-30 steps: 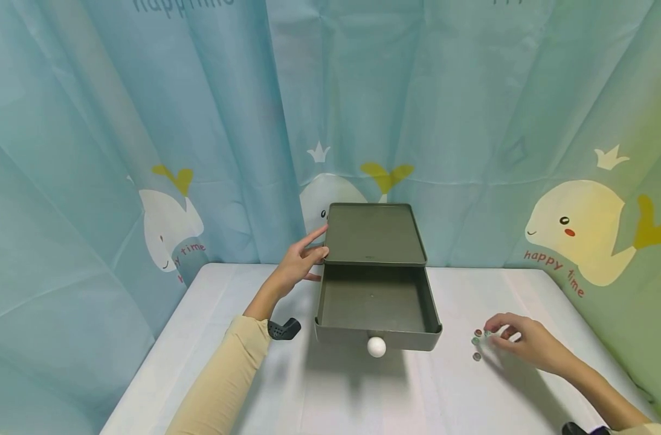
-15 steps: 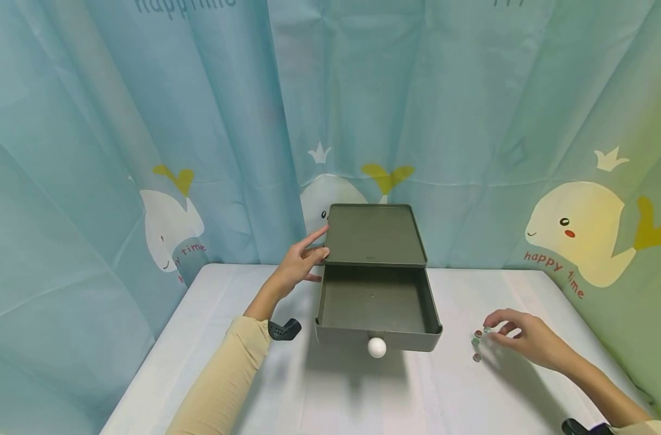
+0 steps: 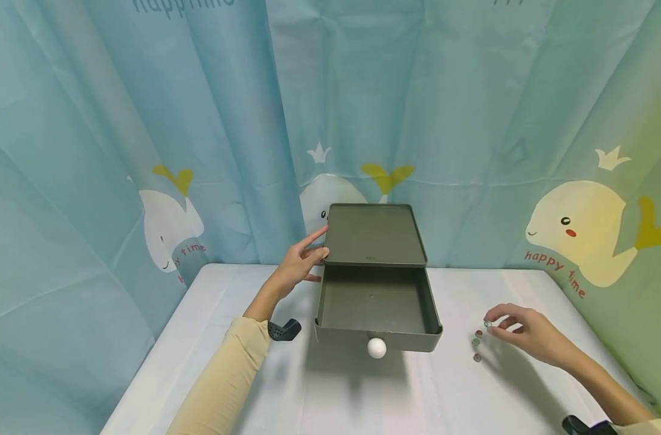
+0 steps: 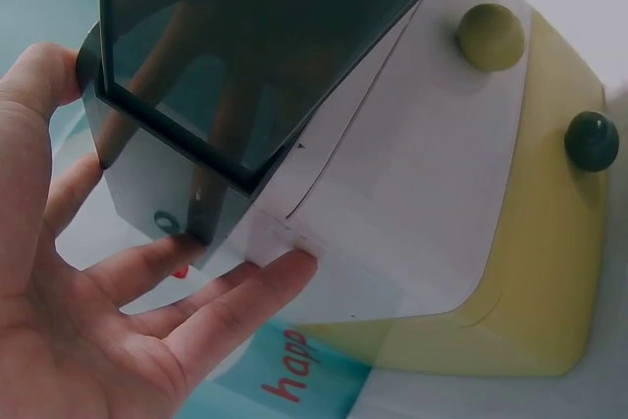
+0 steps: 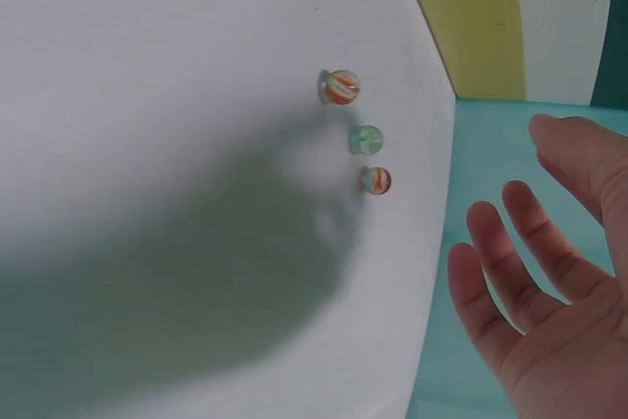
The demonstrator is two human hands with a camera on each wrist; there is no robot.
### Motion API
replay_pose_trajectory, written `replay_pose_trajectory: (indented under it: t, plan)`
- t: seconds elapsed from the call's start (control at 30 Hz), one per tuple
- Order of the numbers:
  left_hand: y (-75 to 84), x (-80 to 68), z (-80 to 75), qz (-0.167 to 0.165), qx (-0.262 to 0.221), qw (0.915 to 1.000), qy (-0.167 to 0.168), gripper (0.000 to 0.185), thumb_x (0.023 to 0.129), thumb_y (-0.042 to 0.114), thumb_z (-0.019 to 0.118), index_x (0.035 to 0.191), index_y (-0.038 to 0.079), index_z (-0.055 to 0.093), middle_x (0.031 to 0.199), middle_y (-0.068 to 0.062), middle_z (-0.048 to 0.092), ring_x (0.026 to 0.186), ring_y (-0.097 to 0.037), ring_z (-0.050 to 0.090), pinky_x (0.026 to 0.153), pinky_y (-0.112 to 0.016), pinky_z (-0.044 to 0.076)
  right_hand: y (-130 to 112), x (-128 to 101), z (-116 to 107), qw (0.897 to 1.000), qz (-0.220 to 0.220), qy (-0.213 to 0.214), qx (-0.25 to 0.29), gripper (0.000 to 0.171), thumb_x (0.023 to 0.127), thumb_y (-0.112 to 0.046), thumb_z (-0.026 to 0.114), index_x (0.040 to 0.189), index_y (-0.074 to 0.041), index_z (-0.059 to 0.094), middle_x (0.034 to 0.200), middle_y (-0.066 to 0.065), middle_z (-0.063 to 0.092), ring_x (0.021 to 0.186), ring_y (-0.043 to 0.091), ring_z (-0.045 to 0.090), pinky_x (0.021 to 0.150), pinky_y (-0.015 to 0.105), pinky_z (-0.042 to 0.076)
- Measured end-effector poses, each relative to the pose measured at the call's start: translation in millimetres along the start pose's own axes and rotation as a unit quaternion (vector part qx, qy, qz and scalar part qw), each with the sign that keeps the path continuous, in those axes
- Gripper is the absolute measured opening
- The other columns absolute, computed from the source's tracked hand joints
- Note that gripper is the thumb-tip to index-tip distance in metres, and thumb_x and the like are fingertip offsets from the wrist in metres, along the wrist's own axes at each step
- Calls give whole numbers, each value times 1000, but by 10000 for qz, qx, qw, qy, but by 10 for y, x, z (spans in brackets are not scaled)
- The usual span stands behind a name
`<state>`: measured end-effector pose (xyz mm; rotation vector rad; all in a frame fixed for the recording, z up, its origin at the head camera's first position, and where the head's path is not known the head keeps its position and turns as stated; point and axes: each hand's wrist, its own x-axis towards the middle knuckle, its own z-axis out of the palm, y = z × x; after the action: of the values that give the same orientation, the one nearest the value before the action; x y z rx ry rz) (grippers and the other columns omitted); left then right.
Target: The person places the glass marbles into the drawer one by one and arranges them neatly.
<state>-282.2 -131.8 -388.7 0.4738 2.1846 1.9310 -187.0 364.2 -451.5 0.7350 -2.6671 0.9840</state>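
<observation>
Left hand braced on drawer box; right hand beside marbles.
A marble is pinched at the right fingertips; left fingers lie straight at the box's 9 o'clock.

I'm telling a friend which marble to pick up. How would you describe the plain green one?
On the white table, right of the open grey drawer, three marbles lie in a short row beside the right hand, which pinches a fourth marble. The green marble is the middle one: clear pale green, while both neighbours carry orange-red stripes.
</observation>
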Motion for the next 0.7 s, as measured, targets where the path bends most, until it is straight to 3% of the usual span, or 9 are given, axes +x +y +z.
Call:
replay_pose_trajectory:
  t: [0.17, 0.7]
  plan:
    - [3, -5, 1, -15, -8, 10000, 11, 59, 105, 29, 61, 159, 38, 40, 152, -17, 49, 132, -38, 52, 91, -57, 57, -74, 55, -70, 10000, 66, -69, 0, 23, 89, -4, 79, 101, -22, 72, 99, -7, 72, 82, 1, 67, 66, 25, 57]
    - [4, -10, 3, -39, 7, 10000, 41, 58, 104, 30, 61, 158, 39, 40, 153, -17, 48, 133, -38, 52, 91, -57, 57, -251, 310, -318, 9999, -107, 48, 59, 21, 90, -4, 78, 104, -19, 73, 99, -6, 73, 83, 4, 68, 71, 18, 55]
